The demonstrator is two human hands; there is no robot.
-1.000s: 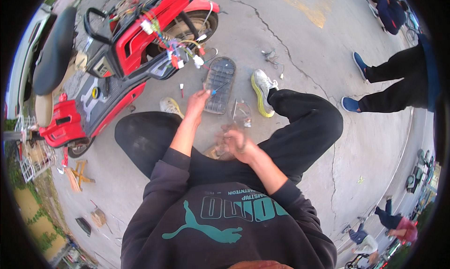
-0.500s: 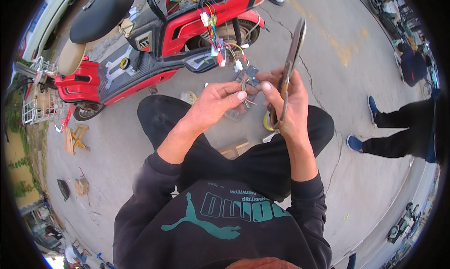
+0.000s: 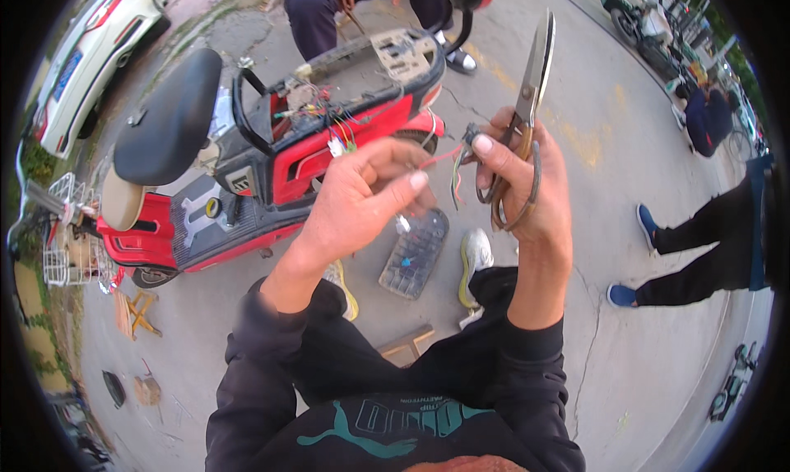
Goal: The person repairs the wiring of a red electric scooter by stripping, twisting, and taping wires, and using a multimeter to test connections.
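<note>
My right hand (image 3: 539,184) is closed around the looped handles of a pair of scissors (image 3: 536,69), whose blades point up and away. Between its thumb and fingers it also pinches a small dark connector (image 3: 471,134) with thin coloured wires (image 3: 457,180) hanging from it. My left hand (image 3: 354,196) is closed at the fingertips on a red wire (image 3: 443,156), which stretches across to the connector. Some of the left fingers are smeared by motion. Beyond my hands stands a red electric scooter (image 3: 288,172) with a bundle of loose wires (image 3: 317,114) in its opened body.
A grey plastic tray (image 3: 415,262) lies between my shoes, with a wooden piece (image 3: 407,344) nearer. Someone sits beyond the scooter; another person's legs (image 3: 691,262) stand at right. A small wooden stool (image 3: 140,314) is at left, and a white car (image 3: 99,60) at far left.
My hands have moved apart, the right one rising with the scissors and connector. The red wire now spans between them. The view has shifted, showing the tray and the seated person.
</note>
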